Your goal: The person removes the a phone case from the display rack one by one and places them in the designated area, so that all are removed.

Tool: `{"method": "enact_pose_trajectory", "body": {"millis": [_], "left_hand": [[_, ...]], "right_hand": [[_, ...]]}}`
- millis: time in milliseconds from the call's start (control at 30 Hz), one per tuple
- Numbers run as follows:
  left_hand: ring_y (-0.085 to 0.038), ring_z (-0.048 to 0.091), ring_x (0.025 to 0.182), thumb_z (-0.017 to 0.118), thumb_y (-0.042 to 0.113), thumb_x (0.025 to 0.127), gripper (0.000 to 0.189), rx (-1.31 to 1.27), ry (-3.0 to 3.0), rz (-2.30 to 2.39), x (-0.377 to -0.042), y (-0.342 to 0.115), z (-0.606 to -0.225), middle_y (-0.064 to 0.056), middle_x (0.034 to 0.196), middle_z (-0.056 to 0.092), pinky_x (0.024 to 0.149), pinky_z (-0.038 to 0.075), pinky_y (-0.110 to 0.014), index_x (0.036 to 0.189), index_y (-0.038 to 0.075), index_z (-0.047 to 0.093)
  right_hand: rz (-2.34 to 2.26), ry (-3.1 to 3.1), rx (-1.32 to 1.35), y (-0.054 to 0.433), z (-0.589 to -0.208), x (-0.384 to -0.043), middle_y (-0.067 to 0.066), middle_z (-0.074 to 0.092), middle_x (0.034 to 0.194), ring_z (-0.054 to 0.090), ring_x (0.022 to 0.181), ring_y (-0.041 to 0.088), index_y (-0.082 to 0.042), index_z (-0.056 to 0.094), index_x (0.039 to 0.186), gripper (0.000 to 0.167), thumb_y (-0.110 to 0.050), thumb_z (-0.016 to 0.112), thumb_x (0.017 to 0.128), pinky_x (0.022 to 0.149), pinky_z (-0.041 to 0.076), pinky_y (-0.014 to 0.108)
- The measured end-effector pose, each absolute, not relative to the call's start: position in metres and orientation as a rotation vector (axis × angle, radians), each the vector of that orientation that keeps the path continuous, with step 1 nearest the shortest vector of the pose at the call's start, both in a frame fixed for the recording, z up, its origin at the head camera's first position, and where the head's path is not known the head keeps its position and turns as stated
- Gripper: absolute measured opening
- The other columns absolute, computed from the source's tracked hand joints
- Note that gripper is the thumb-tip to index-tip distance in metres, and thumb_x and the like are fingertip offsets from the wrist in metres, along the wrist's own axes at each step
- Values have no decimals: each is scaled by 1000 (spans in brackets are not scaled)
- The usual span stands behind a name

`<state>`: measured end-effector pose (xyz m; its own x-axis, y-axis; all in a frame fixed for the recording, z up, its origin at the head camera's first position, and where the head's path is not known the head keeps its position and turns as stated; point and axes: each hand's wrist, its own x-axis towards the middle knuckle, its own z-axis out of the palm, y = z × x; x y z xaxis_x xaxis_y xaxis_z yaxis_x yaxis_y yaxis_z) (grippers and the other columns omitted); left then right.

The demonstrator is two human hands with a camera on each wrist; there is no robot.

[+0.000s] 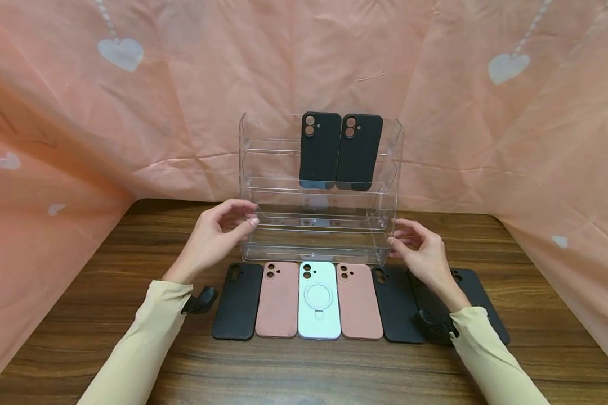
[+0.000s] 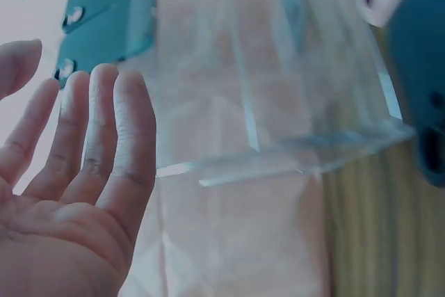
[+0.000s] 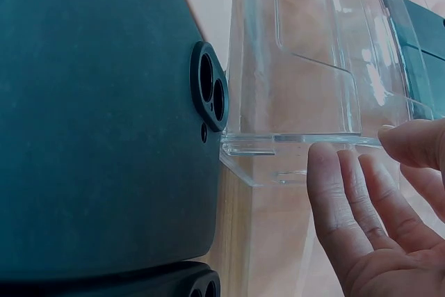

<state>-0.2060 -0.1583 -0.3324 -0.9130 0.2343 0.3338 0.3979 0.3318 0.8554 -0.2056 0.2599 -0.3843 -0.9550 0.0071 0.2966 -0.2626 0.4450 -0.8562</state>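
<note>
A clear tiered display rack (image 1: 284,254) stands on the table, with two black phone cases (image 1: 320,149) leaning side by side on its upper right part. My left hand (image 1: 215,233) is beside the rack's left side panel, thumb and fingers apart. In the left wrist view the fingers (image 2: 128,130) are straight and hold nothing. At the right side panel is my right hand (image 1: 423,250). Its fairly straight fingers (image 3: 332,193) lie against or close to the panel edge in the right wrist view; firm contact cannot be told.
Before the rack lies a row of phone cases: a black one (image 1: 238,304) at left, a pink one (image 1: 277,301), a white one with a ring (image 1: 319,320), another pink one (image 1: 361,304), then several black ones (image 1: 397,306), partly under my right arm. Pink cloth (image 1: 192,101) hangs behind.
</note>
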Motion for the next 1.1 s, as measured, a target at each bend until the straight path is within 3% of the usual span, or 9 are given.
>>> {"method": "enact_pose_trajectory", "body": {"millis": [533, 967, 1100], "left_hand": [[-16, 70, 102, 72, 22, 96, 31, -585, -2280, -1593, -235, -116, -290, -6, 114, 72, 86, 57, -24, 126, 15, 68], [-23, 70, 111, 71, 26, 96, 39, -548, -2272, -1660, -265, -86, -276, -12, 124, 68, 99, 56, -38, 132, 15, 63], [-26, 69, 117, 71, 27, 95, 45, -530, -2296, -1647, -273, -81, -275, -16, 129, 66, 101, 55, -40, 137, 14, 60]], "right_hand": [[1558, -2433, 232, 259, -383, -205, 0, 66, 101, 73, 84, 6, 3, 57, 138, 46, -2, 70, 94, 69, 63, 31], [1547, -2440, 225, 260, -384, -205, 10, 67, 104, 72, 81, 2, 1, 58, 138, 46, -1, 70, 94, 68, 63, 30], [1556, -2433, 222, 260, -384, -205, 4, 67, 102, 72, 81, 3, 2, 58, 138, 46, -1, 70, 94, 68, 63, 30]]}}
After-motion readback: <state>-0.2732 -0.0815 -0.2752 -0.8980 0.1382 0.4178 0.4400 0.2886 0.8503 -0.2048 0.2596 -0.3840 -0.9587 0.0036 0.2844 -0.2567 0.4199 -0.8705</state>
